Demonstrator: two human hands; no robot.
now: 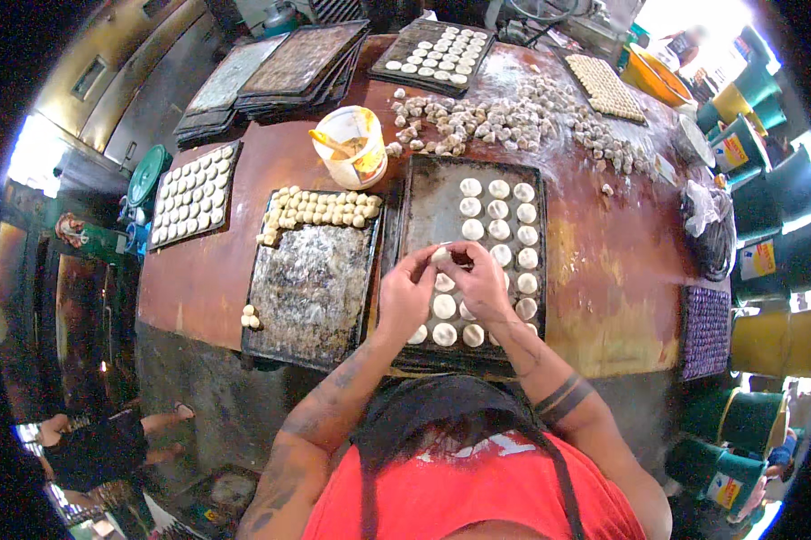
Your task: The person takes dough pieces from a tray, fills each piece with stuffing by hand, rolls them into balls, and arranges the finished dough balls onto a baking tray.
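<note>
My left hand [406,290] and my right hand [483,283] meet above a dark baking tray [431,193], both closed with fingertips pinching a small piece of pale dough [441,255]. Rows of flattened white dough rounds [444,307] lie on this tray, some hidden under my hands and wrists. Left of it, a floury tray [308,279] carries small yellowish balls [320,209] packed along its far end. A few more balls [251,316] sit at its near left corner.
Behind the trays stands a white bucket [341,171] with orange smears. Lumpy brownish pieces [513,117] cover the table's far side. Filled trays stand far left [194,195], at the back [434,56] and far right [605,87]. Stacked trays [302,63] rise back left. A purple crate [705,333] is at right.
</note>
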